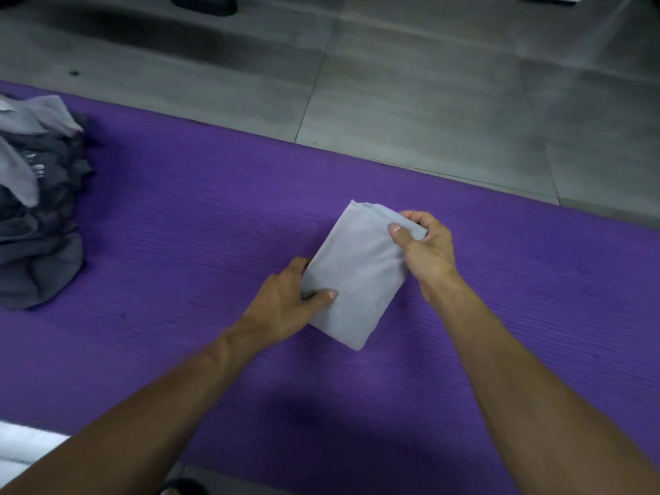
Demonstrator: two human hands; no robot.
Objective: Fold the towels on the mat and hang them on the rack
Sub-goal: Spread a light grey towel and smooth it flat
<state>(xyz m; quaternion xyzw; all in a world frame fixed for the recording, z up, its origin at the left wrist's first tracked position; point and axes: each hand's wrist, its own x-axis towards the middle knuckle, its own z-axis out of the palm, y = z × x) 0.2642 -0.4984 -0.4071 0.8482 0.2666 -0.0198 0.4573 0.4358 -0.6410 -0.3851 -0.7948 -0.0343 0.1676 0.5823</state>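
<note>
A light grey towel, folded into a small rectangle, lies on the purple mat near its middle. My left hand grips the towel's left long edge, thumb on top and fingers beneath. My right hand pinches the far right corner, thumb pressed on the cloth. Both forearms reach in from the bottom of the view. No rack is in view.
A heap of dark and light grey towels sits on the mat at the far left. Grey floor tiles lie beyond the mat. A white cloth shows at the bottom left corner. A dark object stands at the top edge.
</note>
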